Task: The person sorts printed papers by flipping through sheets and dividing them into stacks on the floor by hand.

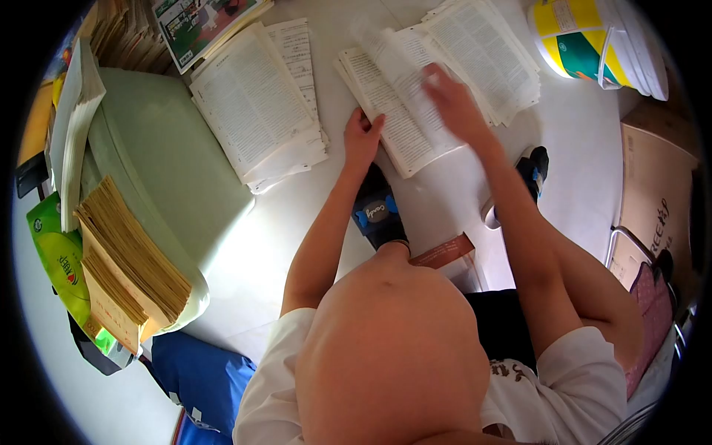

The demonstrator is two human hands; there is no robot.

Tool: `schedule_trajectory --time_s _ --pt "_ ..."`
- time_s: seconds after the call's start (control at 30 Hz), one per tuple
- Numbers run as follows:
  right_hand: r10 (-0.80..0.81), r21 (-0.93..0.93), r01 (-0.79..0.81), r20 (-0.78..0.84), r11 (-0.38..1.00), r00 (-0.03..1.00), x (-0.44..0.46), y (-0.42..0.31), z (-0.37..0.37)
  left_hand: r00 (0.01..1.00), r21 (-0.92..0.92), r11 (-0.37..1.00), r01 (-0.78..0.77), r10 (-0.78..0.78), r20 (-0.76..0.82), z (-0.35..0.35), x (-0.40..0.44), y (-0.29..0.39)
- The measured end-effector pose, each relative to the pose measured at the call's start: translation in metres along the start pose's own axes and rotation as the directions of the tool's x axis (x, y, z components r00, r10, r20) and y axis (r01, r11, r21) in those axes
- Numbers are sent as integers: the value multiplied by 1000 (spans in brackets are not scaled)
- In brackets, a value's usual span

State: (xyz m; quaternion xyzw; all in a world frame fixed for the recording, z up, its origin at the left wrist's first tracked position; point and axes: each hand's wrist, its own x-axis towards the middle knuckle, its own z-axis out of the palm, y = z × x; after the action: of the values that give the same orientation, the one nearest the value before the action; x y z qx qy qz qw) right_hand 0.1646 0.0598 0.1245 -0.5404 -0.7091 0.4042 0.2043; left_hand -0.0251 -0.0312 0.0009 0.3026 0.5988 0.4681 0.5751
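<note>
An open booklet of printed pages [393, 122] lies on the pale floor in front of me. My left hand [362, 139] is at its lower left edge, fingers curled and the thumb against the page margin. Over the right-hand side of the booklet is my right hand [452, 104], smeared by motion, so its grip is unclear. Beside it a raised page [397, 63] is blurred and stands partly up from the booklet. Stacks of loose printed sheets lie on either side, the left stack [252, 104] and the right stack [486, 55].
A pale green bin [167, 148] stands at left, with thick yellowed books [133, 252] beside it. A yellow and white bucket [593, 41] is at upper right, above a cardboard box [656, 193]. My slippered foot [377, 208] rests just below the booklet; a blue bag [200, 378] is at lower left.
</note>
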Motion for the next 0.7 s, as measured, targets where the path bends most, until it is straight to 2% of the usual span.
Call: schedule_trajectory --time_s 0.03,0.07,0.1,0.17,0.2,0.23,0.27,0.3,0.37,0.4,0.43,0.47,0.5,0.53,0.57,0.6,0.7 --pt "-136 -18 135 -186 991 973 10 36 -9 1000 1 1000 1 -1 -2 -3 0 -3" --pt "72 98 -50 -236 994 969 16 36 -36 999 20 1000 -24 25 -44 -7 0 -5" --pt "74 35 -66 -372 997 925 22 25 -67 995 41 998 -48 51 -86 -10 0 -6" --pt "-154 -174 55 -630 983 761 28 35 -126 996 34 999 -23 26 -87 -20 -3 -1" --pt "-361 -442 34 -683 897 635 23 11 -142 996 27 1000 0 2 -88 -22 -5 2" --pt "-545 -651 -88 -694 754 470 18 -14 -159 996 29 1000 1 2 -93 -23 -7 3" --pt "-440 -521 -91 -791 849 426 15 -24 -162 994 9 1000 0 1 -113 -23 -9 5" --pt "-428 -525 -101 -778 845 459 14 -26 -163 991 -13 1000 -4 2 -133 -24 -10 5" --pt "-559 -640 -3 -672 768 486 25 -7 -153 993 -19 1000 22 -25 -119 -24 -11 6" --pt "-567 -675 18 -605 738 559 33 21 -146 993 -22 998 52 -54 -101 -24 -12 6" --pt "-454 -546 72 -608 835 651 36 46 -130 994 -23 998 51 -54 -100 -23 -12 8" --pt "-464 -598 92 -507 796 727 37 69 -114 991 -26 996 83 -85 -107 -23 -13 11" --pt "-381 -611 45 -432 791 818 39 110 -98 986 -29 993 115 -118 -116 -23 -14 13" --pt "-388 -669 115 -275 734 880 36 154 -78 985 -31 993 116 -119 -125 -23 -14 11" --pt "-150 -704 -23 -183 710 972 25 179 -49 989 -45 994 96 -100 -112 -24 -13 9" --pt "110 -749 -148 -100 646 989 19 180 -33 992 -57 995 77 -82 -98 -26 -12 8" --pt "110 -710 -180 -144 681 983 20 183 -26 990 -54 997 62 -68 -127 -26 -9 4"
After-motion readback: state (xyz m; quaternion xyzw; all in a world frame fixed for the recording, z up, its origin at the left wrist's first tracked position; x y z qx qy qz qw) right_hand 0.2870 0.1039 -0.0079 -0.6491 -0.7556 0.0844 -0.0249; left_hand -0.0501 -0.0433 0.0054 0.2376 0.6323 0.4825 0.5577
